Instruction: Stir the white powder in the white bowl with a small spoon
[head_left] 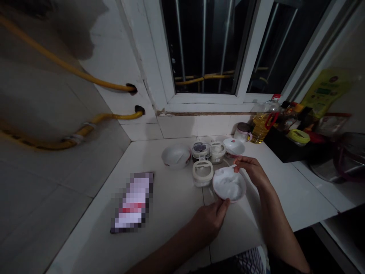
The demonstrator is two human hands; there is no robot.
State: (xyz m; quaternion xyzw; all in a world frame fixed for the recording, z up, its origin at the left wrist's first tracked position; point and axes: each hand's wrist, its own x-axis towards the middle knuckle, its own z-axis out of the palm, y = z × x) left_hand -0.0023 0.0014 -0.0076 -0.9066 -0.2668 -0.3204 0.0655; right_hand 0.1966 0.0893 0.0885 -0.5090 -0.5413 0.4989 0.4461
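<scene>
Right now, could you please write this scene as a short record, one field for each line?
left hand: holds the bowl at its near rim
right hand: holds a white spoon over the bowl
bowl contents: white, exact substance unclear
left and behind bowl: three small jars
farther back: two more bowls, an oil bottle
left on counter: a pixelated object
</scene>
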